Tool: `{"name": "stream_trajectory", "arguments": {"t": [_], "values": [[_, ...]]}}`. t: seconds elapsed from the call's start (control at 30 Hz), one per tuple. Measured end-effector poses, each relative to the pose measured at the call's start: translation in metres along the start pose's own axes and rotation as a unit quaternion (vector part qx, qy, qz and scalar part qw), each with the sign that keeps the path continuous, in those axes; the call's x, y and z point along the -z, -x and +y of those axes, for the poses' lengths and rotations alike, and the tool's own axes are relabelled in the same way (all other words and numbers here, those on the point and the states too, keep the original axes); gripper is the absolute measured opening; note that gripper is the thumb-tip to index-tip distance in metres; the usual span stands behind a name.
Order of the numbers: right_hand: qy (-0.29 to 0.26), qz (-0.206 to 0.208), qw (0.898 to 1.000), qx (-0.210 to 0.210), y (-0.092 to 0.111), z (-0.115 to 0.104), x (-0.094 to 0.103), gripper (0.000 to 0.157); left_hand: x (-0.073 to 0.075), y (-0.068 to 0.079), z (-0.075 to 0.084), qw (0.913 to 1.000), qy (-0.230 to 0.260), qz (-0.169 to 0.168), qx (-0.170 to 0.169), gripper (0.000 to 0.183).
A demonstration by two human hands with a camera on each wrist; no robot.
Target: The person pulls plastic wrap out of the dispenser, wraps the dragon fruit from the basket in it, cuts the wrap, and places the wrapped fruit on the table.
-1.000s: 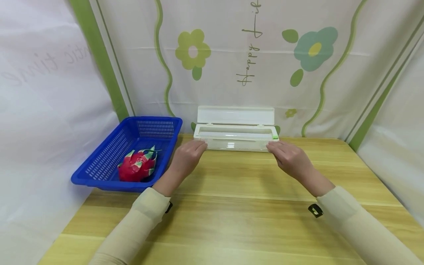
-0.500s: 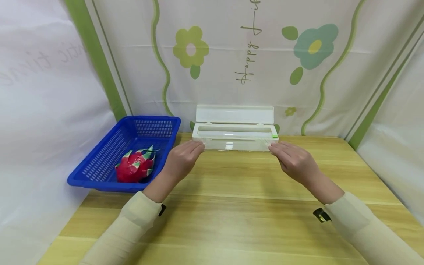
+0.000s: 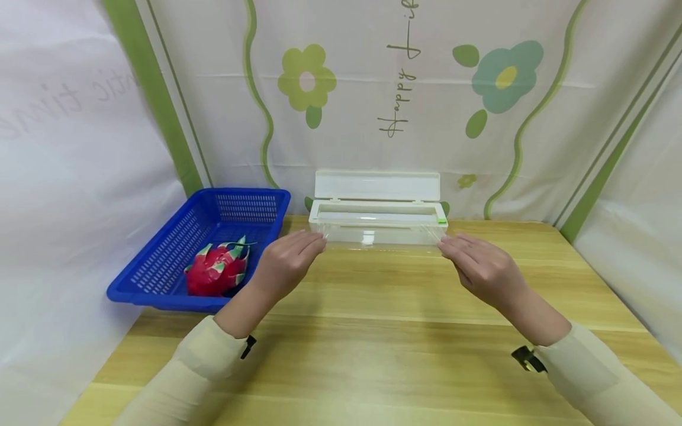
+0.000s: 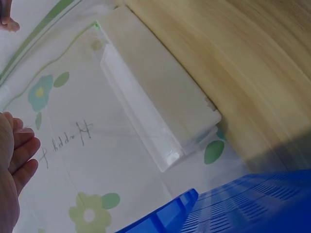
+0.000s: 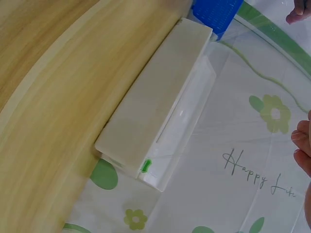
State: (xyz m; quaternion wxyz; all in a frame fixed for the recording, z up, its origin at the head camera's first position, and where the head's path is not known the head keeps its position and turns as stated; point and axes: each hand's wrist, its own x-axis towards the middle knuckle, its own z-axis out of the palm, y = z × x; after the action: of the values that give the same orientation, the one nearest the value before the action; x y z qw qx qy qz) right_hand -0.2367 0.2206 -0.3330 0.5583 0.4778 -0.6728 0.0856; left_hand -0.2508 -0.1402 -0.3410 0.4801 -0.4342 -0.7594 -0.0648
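A white cling film dispenser (image 3: 377, 206) stands at the back of the table, its lid (image 3: 377, 185) raised. From its front a clear sheet of cling film (image 3: 367, 238) is stretched toward me, creased near both corners. My left hand (image 3: 282, 265) pinches the film's left corner between thumb and fingers. At the opposite corner, my right hand (image 3: 483, 269) pinches it the same way. Both wrist views show the dispenser's front through the film, with the left hand (image 4: 18, 158) and right hand (image 5: 303, 145) cut off at the frame edges.
A blue plastic basket (image 3: 154, 299) is on the left, close to my left forearm. It holds a red dragon fruit (image 3: 215, 271) with green tips. A printed cloth (image 3: 351, 112) hangs behind the dispenser, above the wooden table (image 3: 383, 349).
Both hands have drawn back toward me and slightly apart, pulling the cling film further out of the dispenser. The dispenser, basket and dragon fruit stay in place; the head view shifted slightly.
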Motion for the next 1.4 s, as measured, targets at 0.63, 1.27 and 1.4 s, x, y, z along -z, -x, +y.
{"name": "stream_trajectory", "arguments": {"t": [0.63,1.27,1.4], "values": [[0.004,0.078,0.997,0.010,-0.027,-0.023,0.026,0.020,0.038,-0.006,0.014,0.9990,0.003,0.015,-0.041,0.027],[0.024,0.137,0.990,0.032,-0.046,-0.032,0.042,0.016,0.062,-0.019,0.019,0.9927,0.003,0.083,-0.087,0.021],[0.023,0.146,0.988,0.034,-0.049,-0.034,0.044,0.016,0.064,-0.019,0.019,0.9911,-0.003,0.092,-0.096,0.020]]}}
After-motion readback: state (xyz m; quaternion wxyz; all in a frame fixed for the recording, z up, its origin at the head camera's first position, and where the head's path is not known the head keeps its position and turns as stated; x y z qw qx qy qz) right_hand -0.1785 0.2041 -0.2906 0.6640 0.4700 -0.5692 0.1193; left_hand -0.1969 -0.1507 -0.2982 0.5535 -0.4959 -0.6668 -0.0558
